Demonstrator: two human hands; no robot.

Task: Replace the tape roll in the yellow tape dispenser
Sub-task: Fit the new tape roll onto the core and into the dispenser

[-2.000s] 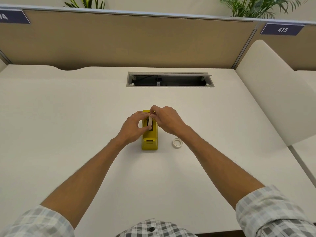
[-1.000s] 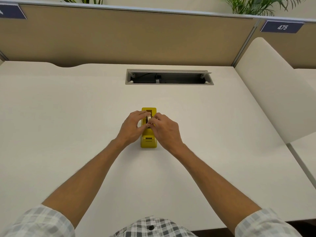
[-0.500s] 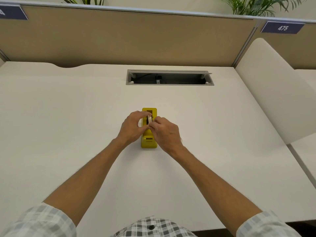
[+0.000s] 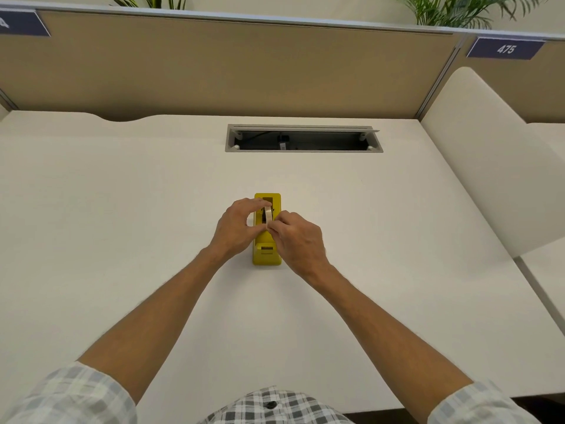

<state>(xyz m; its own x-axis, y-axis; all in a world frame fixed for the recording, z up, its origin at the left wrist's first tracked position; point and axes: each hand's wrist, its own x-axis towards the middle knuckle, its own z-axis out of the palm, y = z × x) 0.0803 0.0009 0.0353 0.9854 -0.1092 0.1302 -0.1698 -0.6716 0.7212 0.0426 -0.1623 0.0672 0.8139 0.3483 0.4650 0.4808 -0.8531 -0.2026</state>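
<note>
The dispenser [image 4: 266,252] stands mid-tabletop [image 4: 122,240], well short of the far edge's cable slot [image 4: 302,142]. The left hand [image 4: 237,229] curls finger and thumb round the roll [image 4: 268,216], upright in the dispenser's well; the right hand [image 4: 298,240] pinches the roll's near edge. Since half a second ago both hands have barely shifted, the roll sitting slightly lower.

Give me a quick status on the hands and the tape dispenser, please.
Left hand and right hand both pinching the tape roll. Roll upright over the yellow dispenser's slot. Nothing in the way.
</note>
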